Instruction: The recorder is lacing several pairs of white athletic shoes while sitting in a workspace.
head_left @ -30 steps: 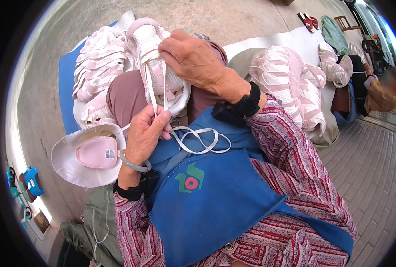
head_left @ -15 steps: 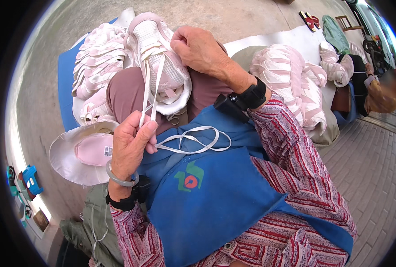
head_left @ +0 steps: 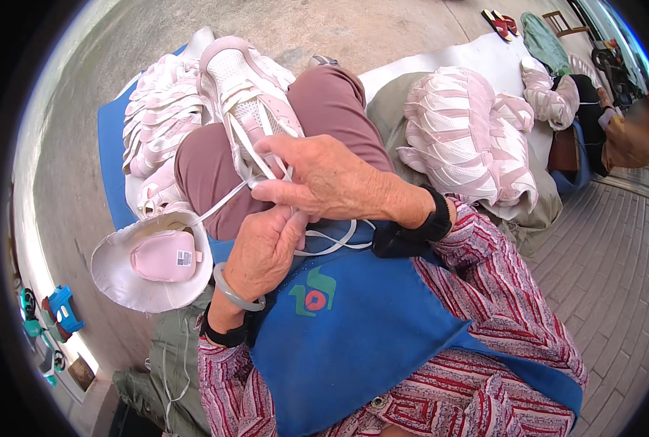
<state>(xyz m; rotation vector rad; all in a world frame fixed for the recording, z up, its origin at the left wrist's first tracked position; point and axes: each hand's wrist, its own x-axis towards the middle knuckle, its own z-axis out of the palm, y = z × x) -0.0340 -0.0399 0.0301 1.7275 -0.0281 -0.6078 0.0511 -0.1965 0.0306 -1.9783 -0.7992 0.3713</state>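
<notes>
A white-and-pink shoe upper [head_left: 248, 87] lies across my knees with its toe pointing away. White shoelaces [head_left: 241, 142] come from its eyelets, and one strand slants left across my knee. My left hand [head_left: 262, 251] is closed in a pinch on the lace just below the upper. Directly above it, my right hand [head_left: 332, 178] reaches over the laces, thumb and forefinger apart on either side of the strands. Its other fingers are partly hidden against the left hand. A loose lace loop [head_left: 332, 244] rests on my blue apron [head_left: 346, 335].
Stacked uppers [head_left: 164, 109] lie at the left, and a larger bundle of uppers [head_left: 455, 131] at the right. A white cupped piece with a pink lining [head_left: 168, 255] sits beside my left knee. Another person [head_left: 627, 138] sits at the far right, near red sandals [head_left: 499, 25].
My right hand has left the upper's side and come down over the laces by my left hand. The left hand has shifted right and slightly down. One lace strand now slants left.
</notes>
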